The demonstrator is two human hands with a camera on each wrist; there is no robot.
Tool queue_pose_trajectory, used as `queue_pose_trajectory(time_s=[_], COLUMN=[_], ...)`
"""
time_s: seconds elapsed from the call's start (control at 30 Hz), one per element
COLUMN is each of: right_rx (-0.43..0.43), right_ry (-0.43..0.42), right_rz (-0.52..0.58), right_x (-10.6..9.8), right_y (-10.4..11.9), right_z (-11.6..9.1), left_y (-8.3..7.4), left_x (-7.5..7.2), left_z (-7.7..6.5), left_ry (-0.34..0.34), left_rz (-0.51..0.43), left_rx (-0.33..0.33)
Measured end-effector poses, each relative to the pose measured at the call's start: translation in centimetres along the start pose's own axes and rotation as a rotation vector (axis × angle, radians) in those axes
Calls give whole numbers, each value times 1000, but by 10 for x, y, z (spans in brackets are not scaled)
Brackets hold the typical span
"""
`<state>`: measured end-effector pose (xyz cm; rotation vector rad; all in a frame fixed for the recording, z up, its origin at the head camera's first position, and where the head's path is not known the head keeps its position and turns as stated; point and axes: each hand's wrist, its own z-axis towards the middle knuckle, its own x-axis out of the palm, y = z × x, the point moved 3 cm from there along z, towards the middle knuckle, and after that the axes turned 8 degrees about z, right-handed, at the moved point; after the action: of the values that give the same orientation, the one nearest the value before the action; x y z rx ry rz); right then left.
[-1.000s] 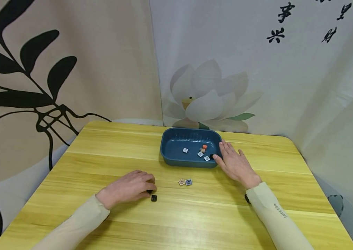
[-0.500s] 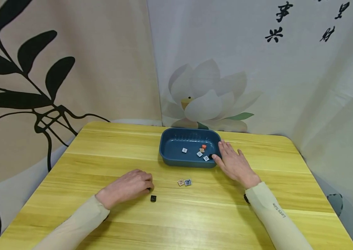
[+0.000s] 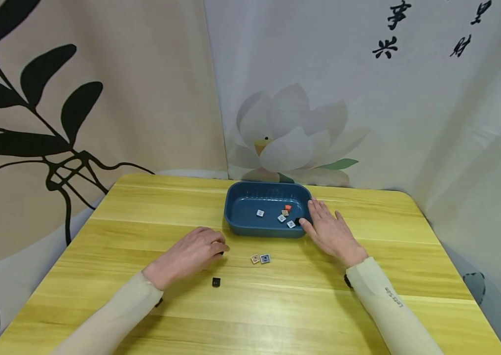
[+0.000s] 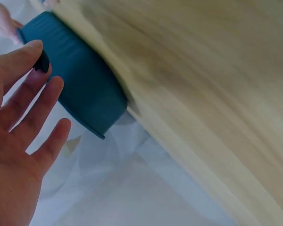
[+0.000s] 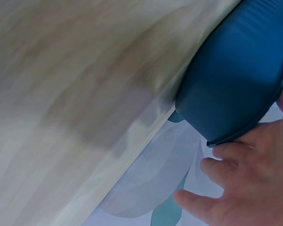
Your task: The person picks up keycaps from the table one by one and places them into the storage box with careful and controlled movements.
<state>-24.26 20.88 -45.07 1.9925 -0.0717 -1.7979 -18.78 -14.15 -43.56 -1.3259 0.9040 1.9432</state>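
Black, one small piece sat pinched in the left hand, lower centre of the frame; just up-right stretched the blue tray, longer sideways, touched by the right hand, fingers extended.

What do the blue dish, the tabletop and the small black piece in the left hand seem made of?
Blue dish: glossy plastic or glazed ceramic; highlights inside fit either.
Tabletop: wood or wood-look laminate, satin; it shows grain streaks and soft reflections.
Small black piece: perhaps plastic, by its smooth dark surface, but too small and blurred to be sure.
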Motion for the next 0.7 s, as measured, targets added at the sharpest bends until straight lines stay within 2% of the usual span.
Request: queue_pose_trajectory(time_s=[0.2,0.47,0.7], right_rx=[-7,-5,-3], right_ry=[-13,-13,-9], right_rz=[-2,-1,-1], right_x=[-1,-1,0], right_y=[2,1,0], right_z=[0,0,0], left_y=[2,7,9], left_x=[-5,-8,-9], left_z=[18,43,62], left_ry=[-15,-54,-56], left_rz=[-18,-93,-124], left_rx=[-41,-83,-119])
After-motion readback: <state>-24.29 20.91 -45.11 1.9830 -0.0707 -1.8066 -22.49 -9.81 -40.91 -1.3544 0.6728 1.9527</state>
